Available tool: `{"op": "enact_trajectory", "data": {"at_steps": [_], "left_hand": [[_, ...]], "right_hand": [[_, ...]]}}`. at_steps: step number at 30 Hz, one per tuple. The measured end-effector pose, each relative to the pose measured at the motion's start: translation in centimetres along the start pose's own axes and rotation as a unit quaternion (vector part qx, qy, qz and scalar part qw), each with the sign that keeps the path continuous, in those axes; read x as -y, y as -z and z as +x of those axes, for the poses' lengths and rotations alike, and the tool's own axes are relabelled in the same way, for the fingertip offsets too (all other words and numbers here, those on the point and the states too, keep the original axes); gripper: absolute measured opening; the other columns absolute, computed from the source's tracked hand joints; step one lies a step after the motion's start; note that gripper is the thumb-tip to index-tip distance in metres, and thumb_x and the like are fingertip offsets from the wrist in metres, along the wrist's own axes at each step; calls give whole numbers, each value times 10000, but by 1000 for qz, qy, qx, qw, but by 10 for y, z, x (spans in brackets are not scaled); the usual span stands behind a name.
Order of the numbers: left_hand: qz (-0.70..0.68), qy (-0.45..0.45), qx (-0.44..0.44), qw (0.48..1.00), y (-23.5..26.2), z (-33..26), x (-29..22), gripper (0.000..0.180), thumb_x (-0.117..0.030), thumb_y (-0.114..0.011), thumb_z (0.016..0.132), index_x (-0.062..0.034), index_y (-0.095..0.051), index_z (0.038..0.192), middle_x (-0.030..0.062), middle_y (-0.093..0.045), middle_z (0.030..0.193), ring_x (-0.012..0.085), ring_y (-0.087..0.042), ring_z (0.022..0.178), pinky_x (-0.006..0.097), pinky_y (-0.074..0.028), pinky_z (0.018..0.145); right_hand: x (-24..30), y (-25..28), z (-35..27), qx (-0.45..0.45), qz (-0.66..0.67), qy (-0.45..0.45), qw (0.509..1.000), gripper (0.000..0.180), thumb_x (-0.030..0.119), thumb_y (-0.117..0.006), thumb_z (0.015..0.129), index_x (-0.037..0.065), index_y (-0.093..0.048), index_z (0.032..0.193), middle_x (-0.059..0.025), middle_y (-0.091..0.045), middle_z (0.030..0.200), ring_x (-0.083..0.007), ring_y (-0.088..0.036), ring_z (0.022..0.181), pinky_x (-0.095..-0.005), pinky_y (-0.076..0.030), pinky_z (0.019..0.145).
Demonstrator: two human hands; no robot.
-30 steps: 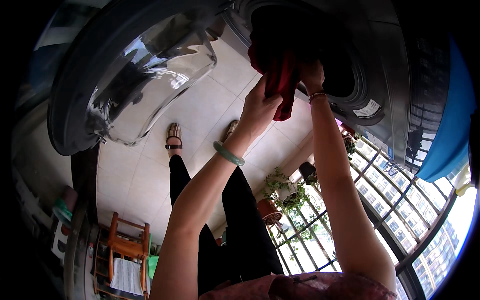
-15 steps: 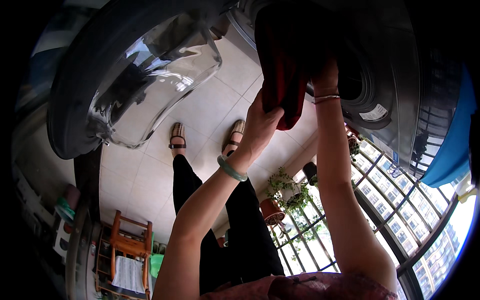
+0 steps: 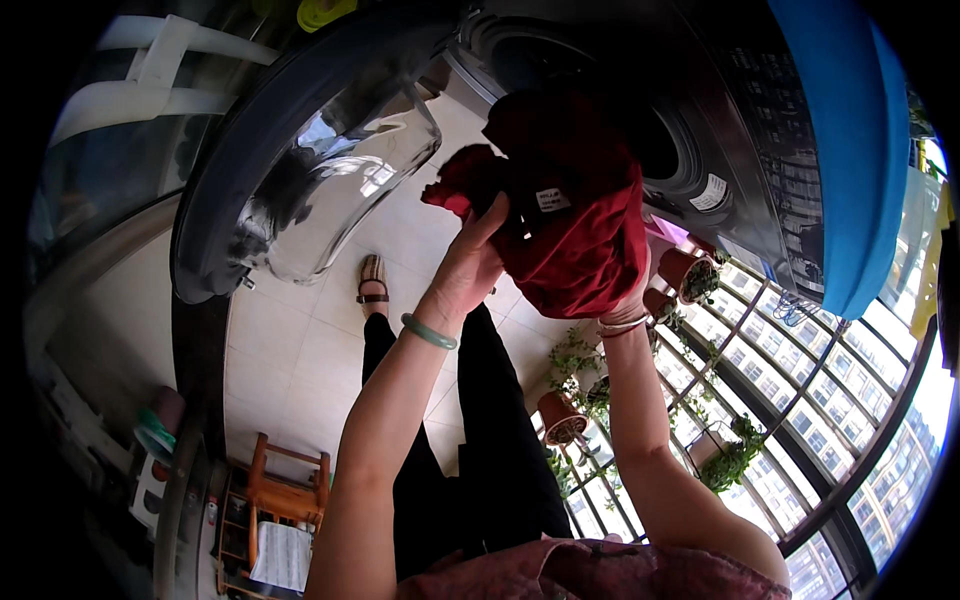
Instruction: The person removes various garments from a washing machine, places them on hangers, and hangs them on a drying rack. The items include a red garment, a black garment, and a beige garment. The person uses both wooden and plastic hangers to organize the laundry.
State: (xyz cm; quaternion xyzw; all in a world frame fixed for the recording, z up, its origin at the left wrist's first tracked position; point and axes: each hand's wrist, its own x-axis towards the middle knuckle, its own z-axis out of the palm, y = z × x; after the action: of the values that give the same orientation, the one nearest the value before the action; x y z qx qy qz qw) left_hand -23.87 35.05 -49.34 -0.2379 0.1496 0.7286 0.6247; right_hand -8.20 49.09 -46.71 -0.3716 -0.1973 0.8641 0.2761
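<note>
A bunched dark-red garment (image 3: 585, 235) with a small white label hangs between my two hands, in front of the round opening of a grey front-loading washing machine (image 3: 735, 150). My left hand (image 3: 468, 262) grips its left side, thumb on top of the cloth. At the right side, my right hand (image 3: 630, 296) holds the garment from beneath; its fingers are hidden by the fabric. The upper part of the cloth lies in shadow by the opening. To the left, the machine's round door (image 3: 215, 200) with its clear glass bowl (image 3: 335, 215) stands swung open.
A blue cloth (image 3: 845, 150) drapes over the machine's top. Potted plants (image 3: 563, 418) line the barred window (image 3: 790, 420) at the right. A wooden chair (image 3: 285, 492) stands at the lower left on the tiled floor (image 3: 290, 365).
The garment has come away from the machine's opening toward me and is more spread out, its label showing. My right hand has drawn back and down with it; my left hand has shifted left.
</note>
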Motion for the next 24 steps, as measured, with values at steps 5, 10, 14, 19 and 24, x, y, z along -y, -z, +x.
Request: {"op": "enact_trajectory", "data": {"at_steps": [5,10,14,19,24], "left_hand": [[309,-101,-70,943,-39,-39,15,516,26,-652,796,7,-462,1275,97,-580,1216,183,-566,1105,315,-474,944],[407,-75,-43,909,-48,-114,27,534,20,-657,804,-1,-465,1302,68,-590,1215,146,-563,1107,300,-447,977],[549,-43,28,835,-40,-158,22,477,-30,-675,824,4,-498,1266,73,-615,1184,167,-585,1072,310,-454,959],[906,-113,1,408,-96,-225,-29,385,-216,-735,811,-6,-625,1115,177,-649,1109,343,-626,983,383,-502,841],[653,-219,24,725,-179,-275,-43,462,-290,-651,933,-23,-535,1292,92,-621,1210,192,-594,1078,304,-478,901]], "right_hand": [[-3,27,-54,-64,27,-155,986,334,43,-417,918,-48,-549,1211,-156,-619,1200,-235,-624,1052,-369,-502,947],[5,-13,-94,-39,51,-175,983,444,93,-431,949,-22,-427,1378,-122,-557,1320,-219,-552,1188,-345,-436,1031],[7,-74,-130,-88,-166,-124,974,502,29,-513,887,-21,-432,1381,-133,-559,1328,-239,-555,1203,-364,-436,1041],[6,-121,-196,-31,-84,-16,996,627,-37,-535,772,-24,-425,1390,-130,-556,1329,-247,-553,1211,-365,-417,1064],[13,-171,-250,24,-47,31,998,645,-54,-494,755,-25,-418,1394,-134,-549,1335,-248,-549,1219,-366,-418,1062]]}}
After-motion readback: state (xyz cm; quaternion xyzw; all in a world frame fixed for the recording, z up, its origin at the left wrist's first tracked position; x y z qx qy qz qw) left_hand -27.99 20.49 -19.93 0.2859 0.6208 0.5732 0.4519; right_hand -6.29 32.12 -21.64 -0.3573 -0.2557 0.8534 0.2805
